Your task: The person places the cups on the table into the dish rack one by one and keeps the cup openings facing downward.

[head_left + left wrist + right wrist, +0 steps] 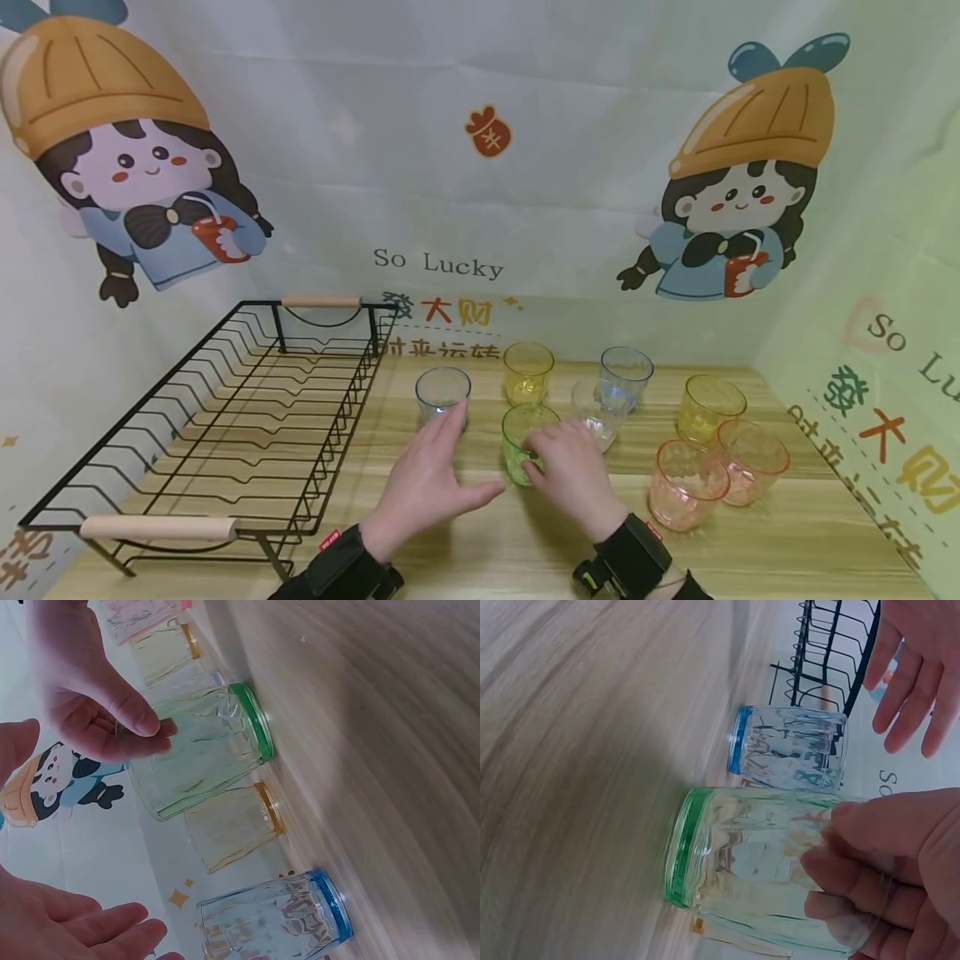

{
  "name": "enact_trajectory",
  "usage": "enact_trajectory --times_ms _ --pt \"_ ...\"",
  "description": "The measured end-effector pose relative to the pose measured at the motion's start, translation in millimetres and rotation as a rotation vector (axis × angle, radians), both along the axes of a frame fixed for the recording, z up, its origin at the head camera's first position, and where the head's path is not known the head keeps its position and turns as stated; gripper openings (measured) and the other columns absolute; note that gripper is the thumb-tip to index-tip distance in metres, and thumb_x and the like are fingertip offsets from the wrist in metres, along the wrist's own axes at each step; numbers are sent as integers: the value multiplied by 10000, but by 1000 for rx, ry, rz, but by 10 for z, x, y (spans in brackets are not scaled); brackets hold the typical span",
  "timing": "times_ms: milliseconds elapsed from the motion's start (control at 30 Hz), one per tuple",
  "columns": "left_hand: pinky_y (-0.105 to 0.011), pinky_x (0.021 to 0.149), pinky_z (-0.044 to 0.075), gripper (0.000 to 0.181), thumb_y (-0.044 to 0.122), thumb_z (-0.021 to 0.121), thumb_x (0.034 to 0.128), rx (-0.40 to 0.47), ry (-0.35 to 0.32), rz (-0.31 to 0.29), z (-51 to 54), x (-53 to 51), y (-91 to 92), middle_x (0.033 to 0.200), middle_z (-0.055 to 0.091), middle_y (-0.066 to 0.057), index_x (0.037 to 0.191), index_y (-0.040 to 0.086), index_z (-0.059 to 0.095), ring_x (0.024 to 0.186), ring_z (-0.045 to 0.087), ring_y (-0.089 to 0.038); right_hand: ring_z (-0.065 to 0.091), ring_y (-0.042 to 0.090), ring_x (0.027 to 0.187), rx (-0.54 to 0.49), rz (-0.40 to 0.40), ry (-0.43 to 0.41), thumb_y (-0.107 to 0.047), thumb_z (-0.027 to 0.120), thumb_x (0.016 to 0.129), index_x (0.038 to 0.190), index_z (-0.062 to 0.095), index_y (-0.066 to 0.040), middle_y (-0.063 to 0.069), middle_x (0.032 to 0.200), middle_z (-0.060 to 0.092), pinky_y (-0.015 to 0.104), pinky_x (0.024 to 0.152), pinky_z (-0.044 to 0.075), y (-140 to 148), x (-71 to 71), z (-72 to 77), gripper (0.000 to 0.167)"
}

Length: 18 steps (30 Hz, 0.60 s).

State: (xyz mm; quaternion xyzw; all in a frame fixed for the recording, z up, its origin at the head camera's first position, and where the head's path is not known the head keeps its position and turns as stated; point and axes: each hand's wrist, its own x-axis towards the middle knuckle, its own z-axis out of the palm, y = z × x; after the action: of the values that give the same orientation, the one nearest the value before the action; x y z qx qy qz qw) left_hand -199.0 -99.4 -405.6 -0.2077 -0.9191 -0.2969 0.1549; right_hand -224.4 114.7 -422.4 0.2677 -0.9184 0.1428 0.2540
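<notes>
Right hand [576,468] fingers clamped on green glass [516,454], left hand [423,485] fingers apart; lift best straight up, avoiding colourless glass [600,429].

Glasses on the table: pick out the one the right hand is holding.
The green glass. The right hand pinches it near the rim between thumb and fingers, and no other glass here is green.

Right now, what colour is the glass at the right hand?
The glass is clear green, best in the right wrist view.
</notes>
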Motion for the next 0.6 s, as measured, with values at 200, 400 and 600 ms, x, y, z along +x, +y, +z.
enact_trajectory --times_ms 200,400,600 --pt "-565 1084 374 1123 548 822 704 11 -9 -9 -31 -4 -2 1507 417 -188 1541 15 297 1363 411 -357 603 177 762 -10 -35 -15 -133 836 765 777 702 -153 -40 752 676 458 921 477 -4 6 -10 136" --pt "-558 1074 391 1111 538 822 713 58 -35 -19 -31 9 19 1502 415 -207 1535 0 304 1357 416 -364 620 173 737 -79 -48 -22 -115 827 771 774 722 -151 -29 765 700 409 792 486 39 53 80 111" --pt "-569 1095 356 1117 522 833 716 137 -96 -42 10 17 54 1532 371 -205 1547 16 284 1382 380 -362 607 153 699 -156 -46 -2 -112 815 789 800 735 -150 -30 774 710 425 782 496 134 115 178 90"
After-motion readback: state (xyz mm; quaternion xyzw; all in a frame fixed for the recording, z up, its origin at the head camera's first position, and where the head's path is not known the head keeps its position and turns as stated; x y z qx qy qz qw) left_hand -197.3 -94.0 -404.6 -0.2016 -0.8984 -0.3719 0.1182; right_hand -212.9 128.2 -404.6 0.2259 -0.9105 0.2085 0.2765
